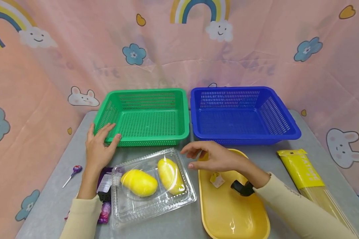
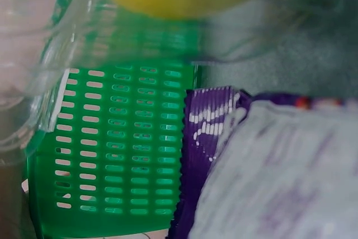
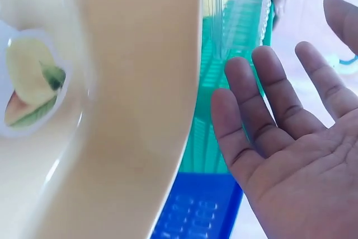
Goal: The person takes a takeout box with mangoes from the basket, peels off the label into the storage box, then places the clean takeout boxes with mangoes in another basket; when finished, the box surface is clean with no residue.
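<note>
My left hand (image 1: pixel 100 147) rests at the front left corner of a green plastic basket (image 1: pixel 183 132), fingers spread over the rim. Above the far end of a yellow oval tray (image 1: pixel 205 212) hovers my right hand (image 1: pixel 212 156), holding nothing, with its fingers loosely bent. The right wrist view shows that palm and its separated fingers (image 3: pixel 277 90). Between my arms lies a clear plastic clamshell box (image 1: pixel 179 202) with two yellow mangoes (image 1: pixel 139 183) inside. A purple packet (image 2: pixel 210 138) fills the right of the left wrist view, where the left hand is hidden.
A blue basket (image 1: pixel 245 136) stands right of the green one, against the patterned cloth (image 1: pixel 251 39). A lollipop (image 1: pixel 76 169) lies at the left. The yellow pack of thin sticks (image 1: pixel 309 176) is at the right. Inside the tray is a small sticker (image 1: pixel 217 181).
</note>
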A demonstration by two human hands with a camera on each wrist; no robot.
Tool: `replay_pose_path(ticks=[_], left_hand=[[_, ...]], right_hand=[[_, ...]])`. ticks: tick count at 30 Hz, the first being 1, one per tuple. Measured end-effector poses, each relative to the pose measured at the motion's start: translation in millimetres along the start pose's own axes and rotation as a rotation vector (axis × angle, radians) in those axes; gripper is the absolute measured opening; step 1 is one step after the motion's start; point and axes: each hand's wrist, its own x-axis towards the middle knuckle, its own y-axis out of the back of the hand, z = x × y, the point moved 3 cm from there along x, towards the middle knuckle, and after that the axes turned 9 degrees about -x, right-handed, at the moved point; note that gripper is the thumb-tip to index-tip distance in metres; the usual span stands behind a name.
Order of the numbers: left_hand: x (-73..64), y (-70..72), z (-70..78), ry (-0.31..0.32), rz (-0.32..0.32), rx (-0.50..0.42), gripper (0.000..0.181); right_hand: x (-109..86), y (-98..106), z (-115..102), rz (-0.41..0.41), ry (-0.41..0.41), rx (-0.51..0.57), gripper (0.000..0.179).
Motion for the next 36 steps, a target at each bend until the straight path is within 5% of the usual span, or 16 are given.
replay_pose_path(ticks=[7, 14, 21, 28, 33, 36], left_hand=[[1.7, 6.3, 4.0, 0.032, -0.073, -0.023, 0.055], [1.4, 16.9, 8.7, 0.035, -0.111, -0.046, 0.055], [8.0, 33.3, 20.7, -0.115, -0.065, -0.124, 0.052], [5.7, 41.4, 30.4, -0.136, -0.119, -0.161, 0.055], [1.0, 43.8, 38.9, -0.135, -0.193, -0.152, 0.054], [-1.3, 44.3, 44.1, -0.108, -0.297, -0.127, 0.045]], right_hand=[[-17.4, 21.0, 14.2, 0.153, -0.060, -0.052, 0.024], [-58.0, 58.6, 38.2, 0.400, -0.138, -0.146, 0.022], [-114.6, 93.0, 79.1, 0.661, -0.434, -0.229, 0.029], [-159.7, 102.2, 125.0, 0.656, -0.686, -0.267, 0.067], [-169.4, 97.0, 142.1, 0.611, -0.726, -0.206, 0.080], [-171.7, 94.4, 147.5, 0.606, -0.742, -0.141, 0.083]])
